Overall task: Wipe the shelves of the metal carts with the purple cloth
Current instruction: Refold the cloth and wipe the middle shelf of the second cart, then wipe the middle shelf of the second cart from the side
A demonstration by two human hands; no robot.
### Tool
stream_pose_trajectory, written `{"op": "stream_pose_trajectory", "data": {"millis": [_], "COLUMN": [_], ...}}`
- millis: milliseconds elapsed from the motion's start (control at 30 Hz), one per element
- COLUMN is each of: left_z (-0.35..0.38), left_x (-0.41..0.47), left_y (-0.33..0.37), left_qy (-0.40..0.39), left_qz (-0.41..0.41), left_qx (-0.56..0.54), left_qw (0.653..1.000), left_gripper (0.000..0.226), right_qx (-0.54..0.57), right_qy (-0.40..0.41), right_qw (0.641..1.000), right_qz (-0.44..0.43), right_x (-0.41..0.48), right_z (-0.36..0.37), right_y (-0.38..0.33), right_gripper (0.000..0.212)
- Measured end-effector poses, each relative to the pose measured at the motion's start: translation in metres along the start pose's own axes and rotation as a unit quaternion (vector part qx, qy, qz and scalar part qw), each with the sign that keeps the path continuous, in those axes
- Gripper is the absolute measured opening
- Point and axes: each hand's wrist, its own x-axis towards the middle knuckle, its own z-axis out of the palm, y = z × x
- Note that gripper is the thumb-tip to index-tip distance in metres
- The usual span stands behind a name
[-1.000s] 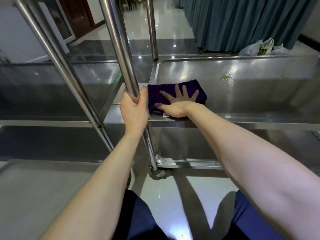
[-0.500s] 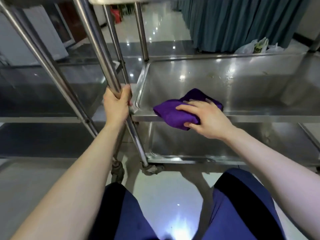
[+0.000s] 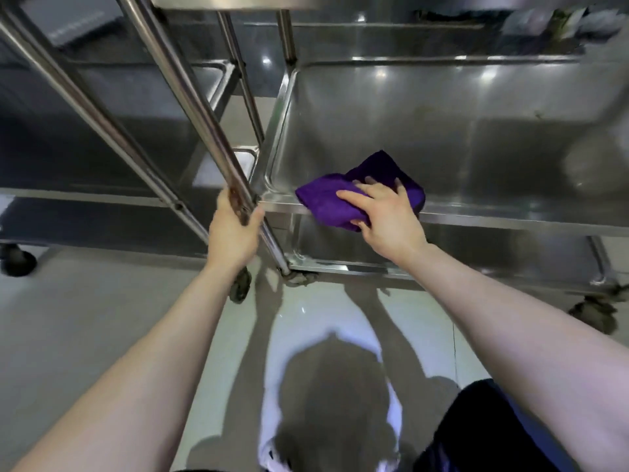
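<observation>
Right fingers (image 3: 350, 195) gripping purple cloth (image 3: 320, 201) on shelf rim (image 3: 493, 220), left fingers (image 3: 223, 206) clamped round post (image 3: 190, 97)

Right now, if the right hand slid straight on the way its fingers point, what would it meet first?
Past the purple cloth it grips, the right hand would likely meet the shelf's raised left rim, though depth is unclear.

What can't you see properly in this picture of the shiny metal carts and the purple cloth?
All in the head view:
1. The part of the steel shelf under the crumpled purple cloth, covered by the cloth and the right hand.
2. The round steel post where the left hand grips it.
3. The pale shapes at the top right: too blurred to name.
</observation>
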Motion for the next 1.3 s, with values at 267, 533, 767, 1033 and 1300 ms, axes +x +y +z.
{"op": "stream_pose_trajectory", "data": {"millis": [267, 533, 767, 1033, 1300], "left_z": [-0.101, -0.185, -0.18, -0.096, -0.001], "left_x": [-0.114, -0.233, -0.342, -0.469, -0.516], "left_y": [0.113, 0.223, 0.339, 0.468, 0.589], "left_qy": [-0.132, -0.203, -0.193, -0.289, -0.298], "left_qz": [-0.009, -0.039, -0.065, -0.06, 0.092], "left_qx": [0.158, 0.199, 0.01, -0.179, -0.084], "left_qw": [0.978, 0.958, 0.979, 0.939, 0.947], "left_gripper": [0.061, 0.06, 0.035, 0.019, 0.009], "right_qx": [0.179, 0.315, 0.328, 0.304, 0.319], "right_qy": [-0.093, -0.054, 0.009, 0.056, 0.03], "right_qw": [0.974, 0.938, 0.932, 0.939, 0.934], "right_qz": [0.1, 0.137, 0.155, 0.15, 0.156], "right_x": [-0.053, -0.158, -0.307, -0.449, -0.53], "right_z": [-0.123, -0.264, -0.389, -0.49, -0.539], "right_y": [-0.064, -0.098, -0.086, -0.039, 0.094], "right_gripper": [0.067, 0.058, 0.059, 0.064, 0.067]}}
